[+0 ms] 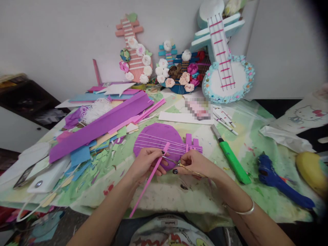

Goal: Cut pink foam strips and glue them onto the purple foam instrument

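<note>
My left hand (150,163) pinches a long narrow pink paper strip (147,186), which slants down toward the table's front edge. In my right hand (196,163) is a pair of small gold-handled scissors (191,169). Their silver blades point left and meet the strip beside my left fingertips; whether they are parted I cannot make out. Just behind both hands lies a purple lute-shaped craft piece (156,135) with white strings along its body and purple pegs on its neck at the right. My hands cover part of its lower edge.
A green utility knife (233,160) and a blue glue gun (279,181) lie at right. Purple paper (102,126), white string (96,111) and paper scraps (102,159) crowd the left. Finished lutes, including a white one (225,68), lean on the wall. A white power bank (48,176) sits front left.
</note>
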`<state>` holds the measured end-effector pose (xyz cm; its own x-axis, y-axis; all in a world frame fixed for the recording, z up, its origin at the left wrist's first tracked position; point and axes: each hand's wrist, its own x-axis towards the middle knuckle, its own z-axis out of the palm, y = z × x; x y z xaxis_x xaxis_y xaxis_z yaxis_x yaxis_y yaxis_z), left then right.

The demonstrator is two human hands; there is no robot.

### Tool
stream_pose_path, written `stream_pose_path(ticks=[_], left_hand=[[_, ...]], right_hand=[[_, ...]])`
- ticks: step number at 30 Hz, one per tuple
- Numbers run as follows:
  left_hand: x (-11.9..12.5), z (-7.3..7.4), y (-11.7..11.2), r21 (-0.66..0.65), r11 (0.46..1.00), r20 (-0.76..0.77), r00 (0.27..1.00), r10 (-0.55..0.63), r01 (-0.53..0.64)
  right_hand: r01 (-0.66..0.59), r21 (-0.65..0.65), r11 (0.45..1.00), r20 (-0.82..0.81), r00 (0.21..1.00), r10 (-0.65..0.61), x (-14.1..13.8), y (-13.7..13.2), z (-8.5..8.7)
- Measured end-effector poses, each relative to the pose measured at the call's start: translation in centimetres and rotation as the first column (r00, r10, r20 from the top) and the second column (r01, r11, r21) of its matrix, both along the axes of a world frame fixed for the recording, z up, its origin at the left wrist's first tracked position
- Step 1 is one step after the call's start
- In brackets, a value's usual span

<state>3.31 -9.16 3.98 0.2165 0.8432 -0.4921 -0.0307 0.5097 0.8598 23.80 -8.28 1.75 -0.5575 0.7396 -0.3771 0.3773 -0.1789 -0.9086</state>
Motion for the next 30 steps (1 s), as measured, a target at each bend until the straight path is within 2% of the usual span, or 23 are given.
stream_pose_path(ticks=[11, 30], left_hand=[[0.51, 0.34, -0.24, -0.016, 0.999, -0.008, 0.999, 0.046, -0.046], [0.61, -0.33, -0.06, 0.000, 0.997, 0.020, 0.997, 0.072, -0.072]], right_hand=[[-0.004, 0.016, 1.000, -0.008, 1.000, 0.004, -0.15, 0.10, 0.05], [0.034, 0.042, 0.999, -0.009, 0.999, -0.034, -0.19, 0.08, -0.01]])
